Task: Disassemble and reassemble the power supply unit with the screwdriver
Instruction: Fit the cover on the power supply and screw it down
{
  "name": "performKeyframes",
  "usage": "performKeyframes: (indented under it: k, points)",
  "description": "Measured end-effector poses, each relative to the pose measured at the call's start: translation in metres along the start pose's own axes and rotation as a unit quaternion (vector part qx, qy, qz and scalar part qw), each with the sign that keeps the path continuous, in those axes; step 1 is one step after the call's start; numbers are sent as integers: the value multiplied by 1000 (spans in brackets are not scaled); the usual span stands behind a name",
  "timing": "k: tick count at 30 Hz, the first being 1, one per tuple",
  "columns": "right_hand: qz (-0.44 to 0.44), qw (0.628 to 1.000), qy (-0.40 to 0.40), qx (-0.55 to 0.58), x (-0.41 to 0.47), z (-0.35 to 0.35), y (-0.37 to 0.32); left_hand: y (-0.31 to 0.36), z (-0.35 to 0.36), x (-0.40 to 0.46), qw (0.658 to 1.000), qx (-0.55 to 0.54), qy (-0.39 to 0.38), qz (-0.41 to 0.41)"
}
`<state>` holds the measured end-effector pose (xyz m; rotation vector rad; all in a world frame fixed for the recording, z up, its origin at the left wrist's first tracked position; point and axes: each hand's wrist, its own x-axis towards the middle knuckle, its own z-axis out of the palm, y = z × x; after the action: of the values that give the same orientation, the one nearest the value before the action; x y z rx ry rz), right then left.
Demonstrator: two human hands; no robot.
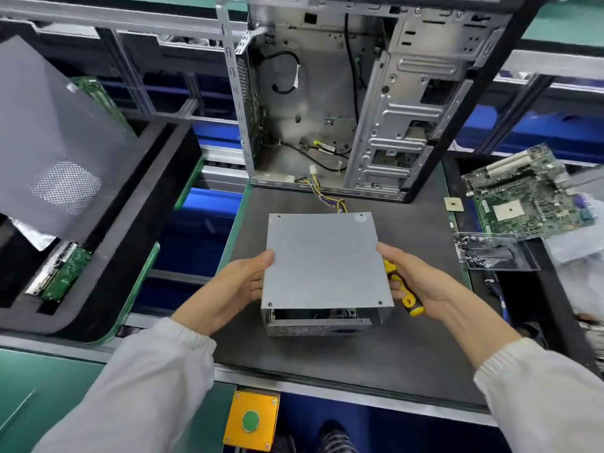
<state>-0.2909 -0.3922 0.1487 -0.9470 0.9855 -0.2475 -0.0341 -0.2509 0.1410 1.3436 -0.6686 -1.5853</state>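
The grey metal power supply unit [323,263] stands on the dark mat [408,338] in front of me, its flat cover facing up and a gap showing under the cover's near edge. Yellow and dark wires [330,199] run from its far side toward the open computer case [359,103]. My left hand [238,286] grips the unit's left side, thumb on the cover. My right hand [415,279] holds the right side, with the yellow-and-black screwdriver [403,289] tucked in its palm; the tip is hidden.
A motherboard [529,197] and a clear tray of screws [490,251] lie at the right. A grey side panel [55,142] leans at the left over black foam with a green board [65,273]. A yellow box with a green button [251,420] sits below the bench edge.
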Motion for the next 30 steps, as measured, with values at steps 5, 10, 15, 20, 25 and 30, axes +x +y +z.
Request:
performKeyframes:
  k: [5, 10, 15, 20, 25, 30]
  points:
    - [7, 1000, -6, -14, -1, -6, 4, 6, -6, 4, 998, 61, -1, 17]
    - [19, 1000, -23, -3, 3, -3, 10, 2, -2, 9, 999, 46, 18, 6]
    - [10, 1000, -22, 14, 5, 3, 10, 6, -3, 12, 999, 27, 22, 4]
    - [-22, 999, -25, 16, 2, 11, -5, 12, 1, 14, 999, 7, 29, 29]
    - [-63, 998, -13, -1, -1, 14, -23, 30, -1, 12, 997, -13, 41, 63]
    - [-56, 998, 20, -12, 6, 9, -7, 19, -8, 11, 998, -6, 46, 34]
